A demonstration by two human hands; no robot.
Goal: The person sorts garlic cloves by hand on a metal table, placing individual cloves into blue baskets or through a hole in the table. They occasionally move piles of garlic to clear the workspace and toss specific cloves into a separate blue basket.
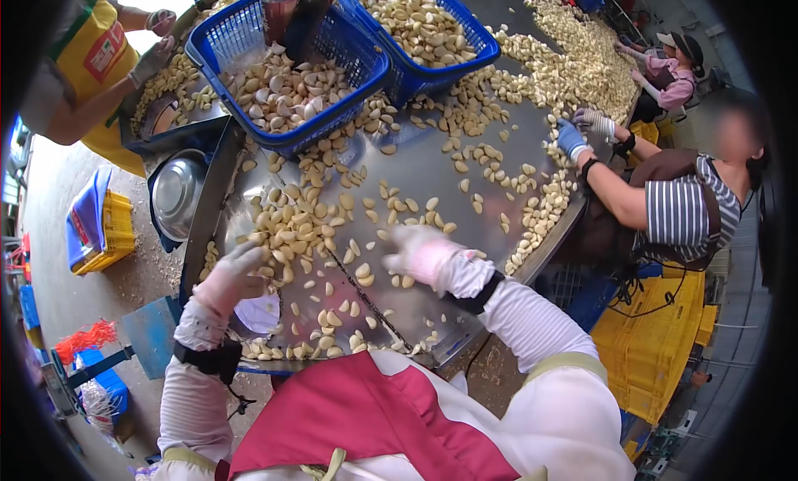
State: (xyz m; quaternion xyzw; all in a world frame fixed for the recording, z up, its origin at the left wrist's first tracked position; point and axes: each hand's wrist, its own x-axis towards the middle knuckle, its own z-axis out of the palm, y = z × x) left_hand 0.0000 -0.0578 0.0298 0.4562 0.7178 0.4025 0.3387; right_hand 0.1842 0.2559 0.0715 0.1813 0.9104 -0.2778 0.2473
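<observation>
A metal counter (407,167) stands here, and on its far part are two blue plastic baskets (287,142) of garlic cloves. Peeled garlic cloves (291,223) lie scattered and heaped before them. The left gloved hand (231,275) is at the heap's left side, its grip curved and parted. The right gloved hand (420,252), blurred, is among cloves, grip spread.

Right grip (420,252) is kinda smeary, top-center blue basket (445,76) gets chopped by the frame, upper-left yellow-aproned person's (96,57) head is cropped out.
</observation>
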